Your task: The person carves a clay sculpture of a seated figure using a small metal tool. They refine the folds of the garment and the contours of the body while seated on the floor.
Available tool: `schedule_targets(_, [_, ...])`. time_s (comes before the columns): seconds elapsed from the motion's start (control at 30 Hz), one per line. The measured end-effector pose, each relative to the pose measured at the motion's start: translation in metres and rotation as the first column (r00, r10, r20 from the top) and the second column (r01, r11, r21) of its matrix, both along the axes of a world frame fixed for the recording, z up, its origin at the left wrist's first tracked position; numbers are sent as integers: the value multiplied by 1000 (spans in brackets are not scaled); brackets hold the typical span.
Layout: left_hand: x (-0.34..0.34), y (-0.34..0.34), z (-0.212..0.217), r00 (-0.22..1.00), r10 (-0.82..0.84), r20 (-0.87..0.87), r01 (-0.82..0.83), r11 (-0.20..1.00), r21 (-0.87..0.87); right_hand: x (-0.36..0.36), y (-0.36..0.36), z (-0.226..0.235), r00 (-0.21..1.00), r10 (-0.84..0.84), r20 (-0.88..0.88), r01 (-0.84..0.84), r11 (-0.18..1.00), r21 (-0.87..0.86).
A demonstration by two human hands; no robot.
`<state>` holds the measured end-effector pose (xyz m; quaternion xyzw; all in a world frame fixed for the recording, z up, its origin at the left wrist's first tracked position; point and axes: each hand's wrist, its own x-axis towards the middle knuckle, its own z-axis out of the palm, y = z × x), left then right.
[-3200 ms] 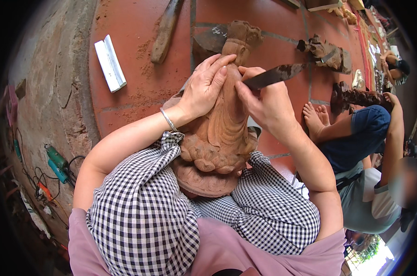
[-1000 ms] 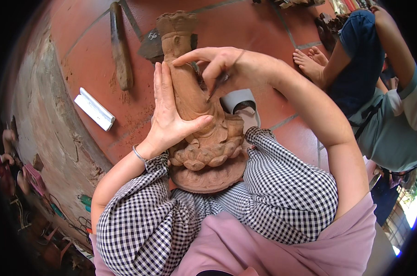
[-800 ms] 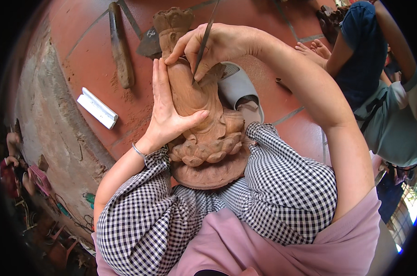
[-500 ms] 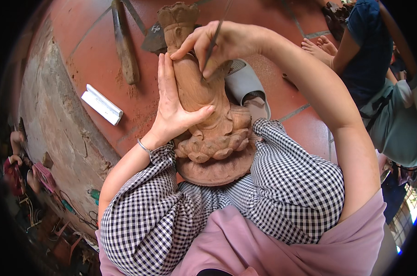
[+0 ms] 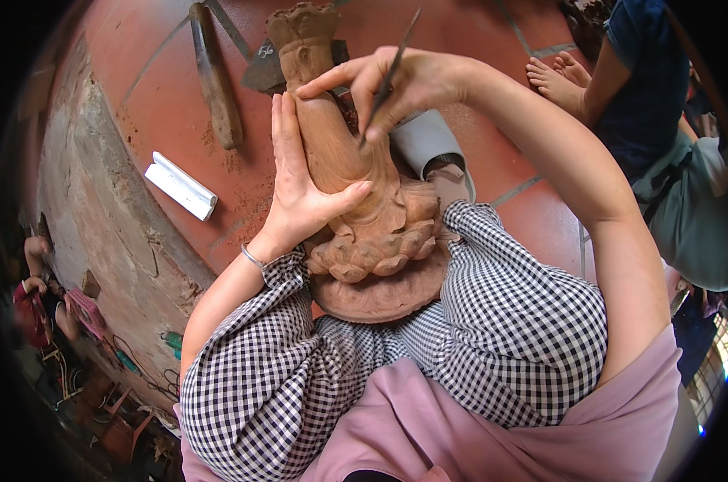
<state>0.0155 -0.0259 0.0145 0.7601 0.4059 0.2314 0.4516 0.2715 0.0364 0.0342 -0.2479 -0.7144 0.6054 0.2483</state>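
Observation:
A carved wooden statue (image 5: 332, 136) with a petalled lotus base lies tilted between my knees, its round foot nearest me. Along its left side my left hand (image 5: 304, 181) braces it, fingers straight and thumb across the front. My right hand (image 5: 404, 84) pinches a slim dark carving tool (image 5: 391, 71) whose tip meets the wood near the middle of the statue. The right forefinger reaches across to the statue's left edge, close to the left fingertips. The tool's exact tip shape is too small to make out.
A wooden mallet-like stick (image 5: 215, 80) lies on the red tile floor (image 5: 163, 112), near a white folded block (image 5: 181, 186). A dark block (image 5: 265, 71) sits behind the statue. A grey slipper (image 5: 428, 140) is on my foot. Another person's bare feet (image 5: 558, 80) are at right.
The carving tool and my right hand have shifted slightly right and down, with the tool's shaft leaning more to the right. My left hand stays braced on the statue.

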Motion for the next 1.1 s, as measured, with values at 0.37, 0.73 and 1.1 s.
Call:
schedule_targets(0.37, [-1,2,-2,1000,1,19,-1,1000,16,-6,-2,-4,998,-41,-47,49,983,179])
schedule_targets(0.73, [1,3,-3,1000,-3,17,3,999,35,-5,-3,5,998,-15,59,9,994,106])
schedule_targets(1.1, [0,4,-4,1000,-10,7,10,1000,14,-6,-1,19,976,-39,216,22,997,80])
